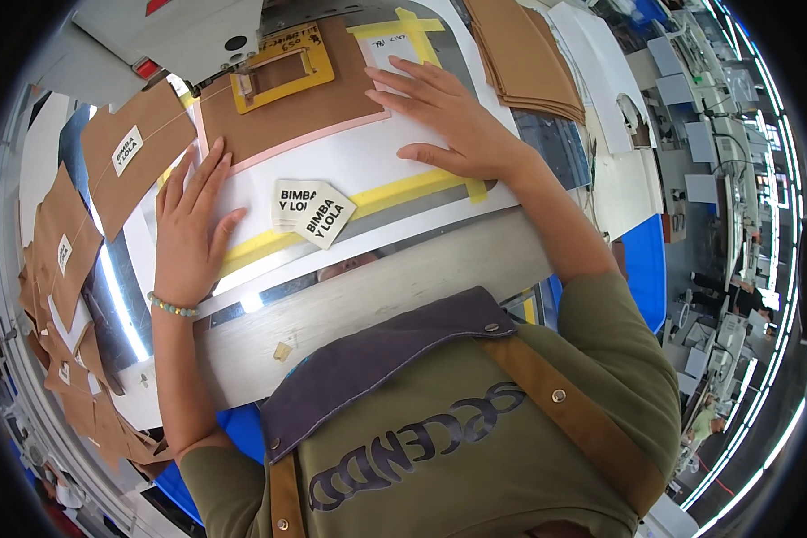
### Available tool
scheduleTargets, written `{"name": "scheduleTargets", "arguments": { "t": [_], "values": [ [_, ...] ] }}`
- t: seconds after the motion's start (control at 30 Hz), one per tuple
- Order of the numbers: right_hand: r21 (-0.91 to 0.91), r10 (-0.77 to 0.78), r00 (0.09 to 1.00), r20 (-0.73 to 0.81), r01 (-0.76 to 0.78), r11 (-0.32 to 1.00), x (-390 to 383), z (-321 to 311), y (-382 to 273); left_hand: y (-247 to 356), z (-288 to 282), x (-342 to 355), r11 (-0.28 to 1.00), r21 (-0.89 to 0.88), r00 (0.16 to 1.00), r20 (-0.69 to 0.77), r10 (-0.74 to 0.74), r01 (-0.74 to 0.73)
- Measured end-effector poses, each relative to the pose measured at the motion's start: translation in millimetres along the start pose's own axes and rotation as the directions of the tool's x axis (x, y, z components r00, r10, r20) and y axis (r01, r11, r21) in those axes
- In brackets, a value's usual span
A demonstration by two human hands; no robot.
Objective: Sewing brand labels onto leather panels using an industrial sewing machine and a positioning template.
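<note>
A brown sheet panel [323, 121] with a pink strip along its near edge lies beneath a white machine head [166, 40]. On it sits a yellow rectangular frame [326, 82] with handwriting on it, right by the machine's foot. My left hand [191, 220] lies flat at the panel's left corner, fingers stretched. Across from it, my right hand [448, 121] is spread with its fingertips at the panel's right edge. Neither hand grips anything. Between them and nearer to me, small white printed labels [325, 215] rest in two overlapping piles.
Yellow tape [403, 190] edges the white work surface. Brown pieces with white labels [143, 148] lie to the left, more in a heap [63, 260] beyond. A stack of brown sheets [520, 58] stands at the far right. A blue bin [644, 269] sits beside my right arm.
</note>
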State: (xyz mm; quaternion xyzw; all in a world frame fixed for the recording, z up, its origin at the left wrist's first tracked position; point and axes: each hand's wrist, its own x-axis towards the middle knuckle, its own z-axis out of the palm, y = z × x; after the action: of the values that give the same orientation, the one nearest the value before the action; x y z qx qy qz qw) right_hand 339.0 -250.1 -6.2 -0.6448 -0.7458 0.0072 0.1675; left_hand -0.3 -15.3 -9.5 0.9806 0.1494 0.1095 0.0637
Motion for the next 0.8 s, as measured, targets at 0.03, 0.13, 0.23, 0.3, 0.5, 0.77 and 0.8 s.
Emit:
{"name": "scheduleTargets", "arguments": {
  "t": [0.03, 0.13, 0.23, 0.3, 0.5, 0.77, 0.8],
  "values": [
    [-0.013, 0.005, 1.000, 0.007, -0.005, 1.000, 0.5, 1.4, 0.1, 0.4, 1.9, -0.1, 1.000, 0.000, 1.000, 0.002, 0.004, -0.004],
    [-0.060, 0.010, 0.999, 0.051, -0.007, 0.998, -0.8, 4.0, -0.7, 2.0, 3.7, -1.5, 0.994, -0.101, 0.996, -0.083, -0.041, 0.033],
    [-0.110, 0.014, 0.996, 0.090, -0.004, 0.994, -1.8, 5.6, -0.1, -1.1, -0.2, -3.1, 1.000, 0.003, 1.000, -0.006, -0.017, 0.017],
    [-0.122, 0.017, 0.996, 0.092, -0.005, 0.993, -1.8, 6.4, -0.4, 0.1, -1.5, -1.4, 1.000, -0.022, 1.000, -0.005, -0.016, 0.016],
    [-0.114, 0.050, 0.995, 0.085, -0.040, 0.993, 1.2, 5.1, -2.8, -1.1, -1.2, -0.9, 1.000, -0.003, 0.999, -0.046, 0.008, -0.009],
    [-0.070, 0.022, 0.998, 0.063, -0.017, 0.997, 3.0, -1.7, -4.3, -2.4, 0.7, -3.2, 0.984, -0.175, 0.995, -0.077, -0.055, 0.041],
    [-0.022, 0.029, 0.999, 0.025, -0.029, 0.999, 2.8, -2.3, -6.0, 0.7, 1.6, 0.0, 0.979, -0.203, 0.988, -0.144, -0.062, 0.031]
  ]
}}
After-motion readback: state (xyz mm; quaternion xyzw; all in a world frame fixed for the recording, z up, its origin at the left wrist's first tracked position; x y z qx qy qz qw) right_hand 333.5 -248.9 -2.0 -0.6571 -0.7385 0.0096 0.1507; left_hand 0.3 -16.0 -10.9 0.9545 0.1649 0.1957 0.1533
